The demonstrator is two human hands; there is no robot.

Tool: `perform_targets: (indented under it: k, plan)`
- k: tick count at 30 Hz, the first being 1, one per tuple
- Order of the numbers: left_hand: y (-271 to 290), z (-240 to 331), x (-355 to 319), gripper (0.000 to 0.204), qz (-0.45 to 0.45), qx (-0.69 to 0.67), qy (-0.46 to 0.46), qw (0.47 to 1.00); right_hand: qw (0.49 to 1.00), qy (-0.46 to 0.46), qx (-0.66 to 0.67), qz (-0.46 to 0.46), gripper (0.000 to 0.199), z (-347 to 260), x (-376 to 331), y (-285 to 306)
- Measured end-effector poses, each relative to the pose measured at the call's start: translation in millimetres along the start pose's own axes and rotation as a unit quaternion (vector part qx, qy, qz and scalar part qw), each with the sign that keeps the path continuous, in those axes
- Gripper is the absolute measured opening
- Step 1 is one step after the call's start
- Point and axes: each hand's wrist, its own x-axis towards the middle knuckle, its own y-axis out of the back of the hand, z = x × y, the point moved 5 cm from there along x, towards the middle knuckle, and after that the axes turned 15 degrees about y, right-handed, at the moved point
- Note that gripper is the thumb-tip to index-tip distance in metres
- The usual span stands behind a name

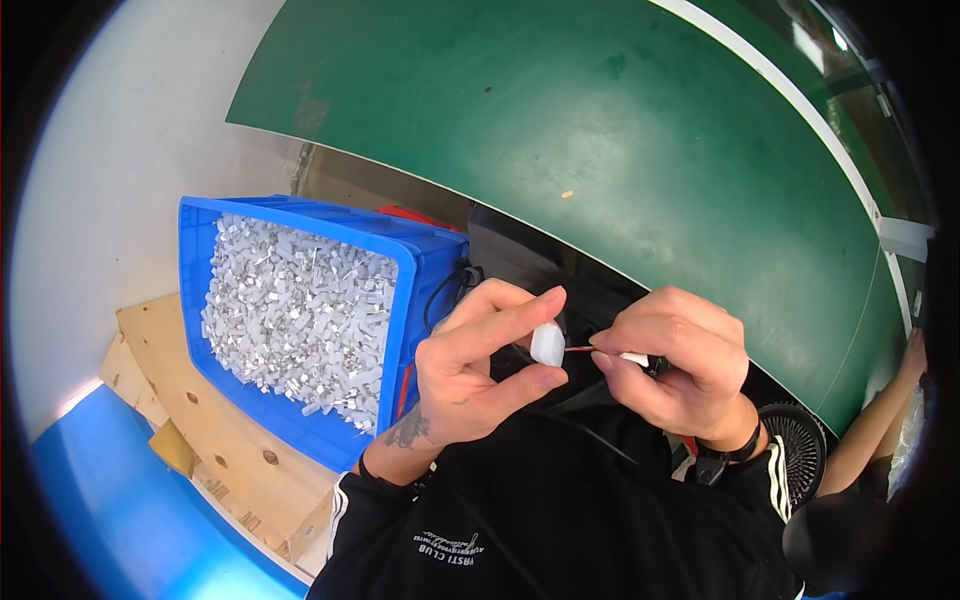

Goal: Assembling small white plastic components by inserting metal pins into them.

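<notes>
Just above my lap, my left hand (480, 365) grips a small white, translucent plastic piece (547, 344) between thumb and fingers, its index finger raised over it. A thin red-and-dark wire (578, 349) runs from that piece to my right hand (685, 360), whose thumb and index finger pinch it. A small white end (635, 358) pokes out by the right fingers; whether it belongs to the wire I cannot tell. On the left, a blue crate (400, 330) leans with its mouth toward me, full of small white and silvery pieces (295, 310).
A green-topped table (520, 120) spans the far side. Wooden boards (230, 420) lie below the crate. Near my right elbow is a round black fan-like grille (795, 450). Another person's arm (880, 410) reaches in at the far right.
</notes>
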Motion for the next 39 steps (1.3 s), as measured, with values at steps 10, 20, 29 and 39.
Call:
perform_targets:
  k: [10,20,29,39]
  plan:
    - [1.0,-0.1,2.5,0.043,0.014,0.021,0.01,1.0,0.998,-0.058,0.016,-0.003,0.022,1.3,-2.5,0.2]
    - [-0.8,3.6,3.5,0.035,0.001,0.008,0.042,0.999,0.997,-0.067,0.037,0.013,0.022,7.2,-15.4,-8.5]
    - [3.7,-4.9,0.9,0.03,-0.023,-0.033,0.053,0.998,0.994,-0.097,0.051,-0.001,0.019,5.2,-14.2,-11.9]
    - [0.1,-5.8,4.1,0.024,-0.04,-0.028,0.074,0.996,0.998,-0.054,0.022,-0.005,0.028,-5.5,-16.7,-7.8]
